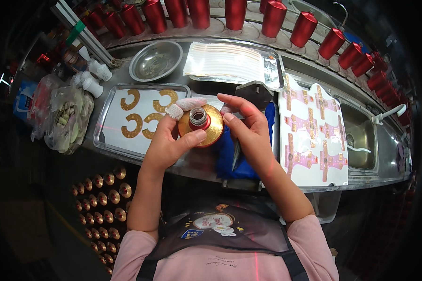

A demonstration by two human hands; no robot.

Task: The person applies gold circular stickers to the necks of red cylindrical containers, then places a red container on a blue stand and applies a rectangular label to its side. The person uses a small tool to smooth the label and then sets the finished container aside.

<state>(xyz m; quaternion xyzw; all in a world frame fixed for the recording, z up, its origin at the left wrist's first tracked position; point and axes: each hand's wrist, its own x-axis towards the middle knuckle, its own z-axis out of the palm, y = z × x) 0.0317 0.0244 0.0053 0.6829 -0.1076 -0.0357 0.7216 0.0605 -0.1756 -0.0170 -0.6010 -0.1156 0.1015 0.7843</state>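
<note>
A red bottle point(212, 129) with a gold ring-shaped sticker round its shoulder faces up toward me, its threaded neck uncapped. My left hand point(171, 143) is closed round its left side, thumb on the gold top; white covers wrap some fingers. On the right rim, the thumb of my right hand point(248, 122) presses with a covered finger behind it, the forefinger raised. Below that palm a dark pointed strip point(237, 154) shows; whether I hold it I cannot tell. A blue cloth point(267, 126) lies over a metal stand underneath. Gold C-shaped stickers point(130, 99) lie on a sheet beside my left hand.
A metal tray point(98, 133) bears the gold stickers. Behind are a steel bowl point(135, 70) and a tray of striped sheets point(225, 60). Pink-and-gold label sheets point(309, 133) lie right, before a sink point(368, 140). Red bottles point(237, 14) line a conveyor; gold-topped ones point(109, 216) stand low left.
</note>
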